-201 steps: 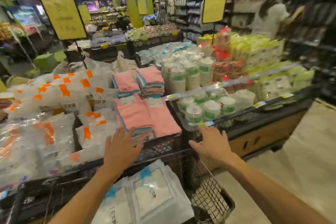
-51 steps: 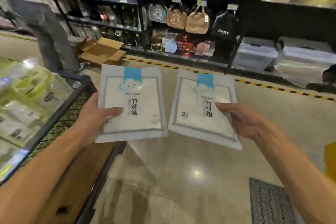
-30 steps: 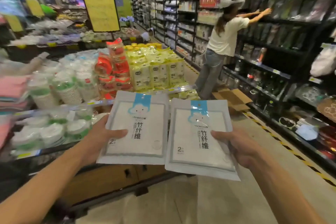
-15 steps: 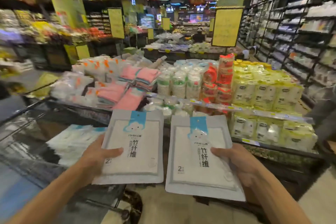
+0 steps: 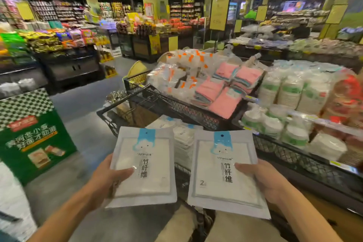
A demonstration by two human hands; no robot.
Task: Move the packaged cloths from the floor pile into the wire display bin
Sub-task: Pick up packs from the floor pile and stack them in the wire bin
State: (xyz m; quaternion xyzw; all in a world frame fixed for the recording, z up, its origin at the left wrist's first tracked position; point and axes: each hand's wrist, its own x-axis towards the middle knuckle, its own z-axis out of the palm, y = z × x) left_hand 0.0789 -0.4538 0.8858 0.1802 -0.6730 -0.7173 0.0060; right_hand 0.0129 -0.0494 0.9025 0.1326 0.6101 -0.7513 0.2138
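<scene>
The left hand [image 5: 107, 180] holds one white cloth pack [image 5: 145, 165], thumb pressed on the front. The right hand [image 5: 263, 180] holds a second cloth pack [image 5: 224, 171] the same way. Both packs are up in the air, just in front of the black wire bin [image 5: 117, 113]. A stack of the same packs [image 5: 183, 137] already sits inside the bin. So I think some of the job is done, and these two still need to go in. The floor pile is not in view.
</scene>
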